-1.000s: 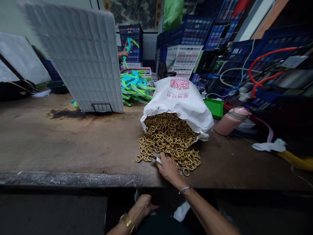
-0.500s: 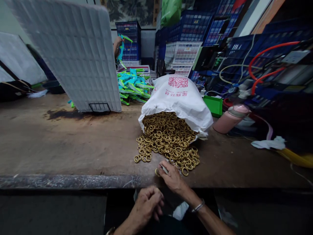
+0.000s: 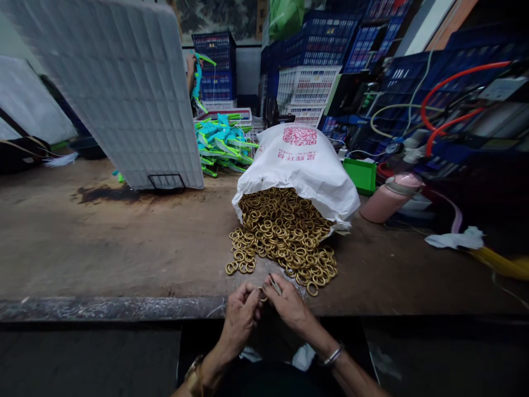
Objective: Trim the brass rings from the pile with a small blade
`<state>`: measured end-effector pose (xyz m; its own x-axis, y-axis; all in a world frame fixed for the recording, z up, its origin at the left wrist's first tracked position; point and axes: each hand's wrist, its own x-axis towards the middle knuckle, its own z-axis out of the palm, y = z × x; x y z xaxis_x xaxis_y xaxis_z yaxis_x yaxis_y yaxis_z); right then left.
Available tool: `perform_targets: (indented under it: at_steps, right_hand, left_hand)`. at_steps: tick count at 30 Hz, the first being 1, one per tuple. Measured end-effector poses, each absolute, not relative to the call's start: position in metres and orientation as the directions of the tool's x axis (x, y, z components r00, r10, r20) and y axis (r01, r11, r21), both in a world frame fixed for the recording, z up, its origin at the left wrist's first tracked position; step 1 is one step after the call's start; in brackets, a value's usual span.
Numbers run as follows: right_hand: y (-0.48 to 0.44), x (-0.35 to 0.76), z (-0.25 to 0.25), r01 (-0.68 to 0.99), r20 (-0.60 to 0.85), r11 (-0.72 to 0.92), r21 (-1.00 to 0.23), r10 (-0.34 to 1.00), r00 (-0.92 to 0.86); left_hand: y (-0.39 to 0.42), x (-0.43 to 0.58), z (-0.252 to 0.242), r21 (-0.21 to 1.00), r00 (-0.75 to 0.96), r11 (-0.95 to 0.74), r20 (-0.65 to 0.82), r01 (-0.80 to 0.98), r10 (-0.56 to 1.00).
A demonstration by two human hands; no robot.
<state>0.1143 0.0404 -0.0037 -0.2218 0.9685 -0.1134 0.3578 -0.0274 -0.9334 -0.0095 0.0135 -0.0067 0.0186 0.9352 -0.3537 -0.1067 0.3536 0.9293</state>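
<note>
Between my two hands, just over the table's front edge, is a gold-coloured ring [image 3: 263, 298]. The thumb and fingers of my left hand [image 3: 241, 314] pinch its left side. My right hand [image 3: 289, 306] grips the ring's other side. Tucked in that same hand is a slim, pointed grey metal blade-like tool [image 3: 275, 285]; its exact kind is hard to make out. Right beyond my hands lies a heap of gold rings [image 3: 289, 242], spilling from the mouth of a white woven sack [image 3: 295, 165] with red print.
A grey ribbed panel [image 3: 152, 105] stands upright on the wooden table [image 3: 103, 242]. Behind it are a pile of green and blue pieces [image 3: 223, 140] and another person's hand [image 3: 190, 71]. At the right are a green tray [image 3: 359, 176], a pink bottle [image 3: 390, 198] and red hoses [image 3: 454, 121].
My left hand has risen and moved forward from below the table edge to meet my right hand, and now takes hold of the ring too. The right hand stays almost in place.
</note>
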Motion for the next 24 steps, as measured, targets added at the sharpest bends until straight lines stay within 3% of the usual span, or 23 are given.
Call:
perform_targets:
  at_steps: [4, 7, 14, 24]
  right_hand:
    - [0.0372, 0.1102, -0.0076, 0.228, -0.311, -0.254, -0.940, 0.913, -0.265]
    - [0.0367, 0.1083, -0.0116, 0.189, -0.353, -0.312, -0.931, 0.902, -0.247]
    - [0.0438, 0.1109, -0.0077, 0.307, -0.239, -0.175, -0.936, 0.953, -0.184]
    - [0.0421, 0.1167, -0.0103, 0.372, -0.136, -0.055, -0.927, 0.971, -0.196]
  left_hand:
    - [0.0119, -0.0074, -0.0118, 0.991, -0.033, 0.129, -0.130, -0.030, 0.991]
    - [0.0111, -0.0087, -0.0154, 0.998, -0.021, 0.061, -0.061, 0.013, 0.998]
    - [0.0118, -0.0135, -0.0122, 0.937, 0.118, 0.327, -0.313, -0.122, 0.942]
    - [0.0099, -0.0136, -0.0136, 0.864, 0.189, 0.373, -0.325, -0.339, 0.926]
